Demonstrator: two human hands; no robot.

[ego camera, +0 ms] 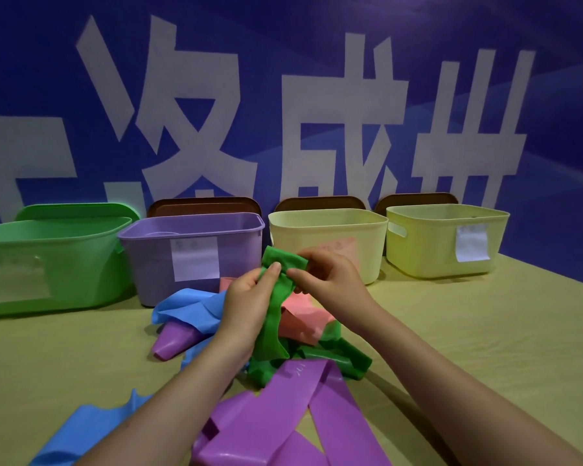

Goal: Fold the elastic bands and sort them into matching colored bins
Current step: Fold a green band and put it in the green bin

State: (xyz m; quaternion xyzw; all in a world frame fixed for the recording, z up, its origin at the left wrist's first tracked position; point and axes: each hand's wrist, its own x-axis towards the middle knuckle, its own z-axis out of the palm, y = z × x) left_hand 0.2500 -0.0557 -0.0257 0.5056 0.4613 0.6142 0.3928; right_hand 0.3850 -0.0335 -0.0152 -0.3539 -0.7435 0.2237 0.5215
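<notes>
A green elastic band (272, 326) is lifted above the pile at the table's middle. My left hand (249, 302) pinches it from the left and my right hand (327, 284) pinches its folded top end from the right. The band's lower part trails down into the heap. Beneath lie a blue band (186, 307), a pink band (300, 317) and a purple band (283, 408). Along the back stand a green bin (58, 264), a purple bin (155, 257), a cream bin with a pink label (367, 243) and a yellow bin (431, 247).
Another blue band (81, 432) lies at the near left of the yellow-green table (485, 331). Brown lids (202, 205) lean behind the bins against a blue wall with large white characters.
</notes>
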